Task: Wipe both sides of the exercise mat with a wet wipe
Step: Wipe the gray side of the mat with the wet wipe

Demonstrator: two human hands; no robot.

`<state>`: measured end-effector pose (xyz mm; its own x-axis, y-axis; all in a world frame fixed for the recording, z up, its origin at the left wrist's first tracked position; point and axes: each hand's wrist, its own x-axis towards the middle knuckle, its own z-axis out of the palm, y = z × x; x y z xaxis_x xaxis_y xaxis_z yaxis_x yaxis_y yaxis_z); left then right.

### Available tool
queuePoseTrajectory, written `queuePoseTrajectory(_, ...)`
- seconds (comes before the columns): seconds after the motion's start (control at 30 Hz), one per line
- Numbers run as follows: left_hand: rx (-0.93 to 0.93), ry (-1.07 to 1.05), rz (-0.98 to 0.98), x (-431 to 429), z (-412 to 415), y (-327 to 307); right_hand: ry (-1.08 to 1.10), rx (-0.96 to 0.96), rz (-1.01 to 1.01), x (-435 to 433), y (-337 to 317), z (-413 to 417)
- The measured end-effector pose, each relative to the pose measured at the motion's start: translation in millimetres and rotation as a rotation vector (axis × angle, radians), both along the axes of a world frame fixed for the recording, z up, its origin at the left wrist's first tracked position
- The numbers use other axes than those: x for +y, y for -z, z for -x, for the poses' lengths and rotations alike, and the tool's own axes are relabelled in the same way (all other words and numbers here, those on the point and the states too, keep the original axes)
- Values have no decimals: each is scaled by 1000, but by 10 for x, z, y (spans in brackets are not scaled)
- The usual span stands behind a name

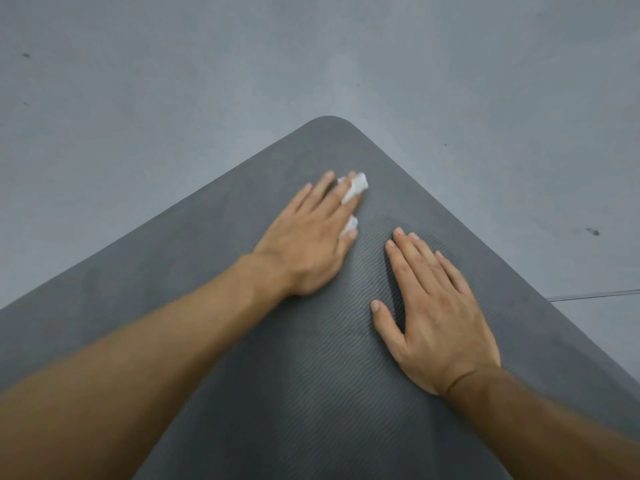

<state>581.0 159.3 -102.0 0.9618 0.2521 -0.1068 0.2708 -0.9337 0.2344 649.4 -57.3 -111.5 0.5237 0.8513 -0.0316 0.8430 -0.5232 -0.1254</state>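
Your left hand (304,237) lies flat with fingers straight, pressing the white wet wipe (356,187) onto the exercise mat (311,393) just short of its rounded corner (329,124); the wipe bunches up between the fingers. Your right hand (440,320) rests palm down on the mat, fingers straight, holding nothing, farther back from that corner. The mat lies on the grey floor (173,81).

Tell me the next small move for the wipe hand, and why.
Probably slide the left hand, pressing the wipe, forward to the rounded corner of the mat: that strip lies just beyond the fingertips, and the right hand lies flat on the mat, seemingly steadying it.
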Motion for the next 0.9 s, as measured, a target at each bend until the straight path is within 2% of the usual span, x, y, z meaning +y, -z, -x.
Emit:
queuePoseTrajectory(0.13,39,238,-50,-264,508,-42,-3,-1,-2,1,1,1)
queuePoseTrajectory(0.27,89,333,-87,-193,922,-59,-3,-2,-15,0,-6,1)
queuePoseTrajectory(0.47,79,94,39,343,851,-41,1,3,-18,5,-11,-3)
queuePoseTrajectory(0.7,38,-151,36,666,70,59,-6,8,-2,3,-27,-1)
queuePoseTrajectory(0.8,73,-201,25,616,-350,43,-4,15,6,5,-32,-2)
queuePoseTrajectory(0.9,76,-148,38,464,-601,-11,-1,14,6,8,-35,0)
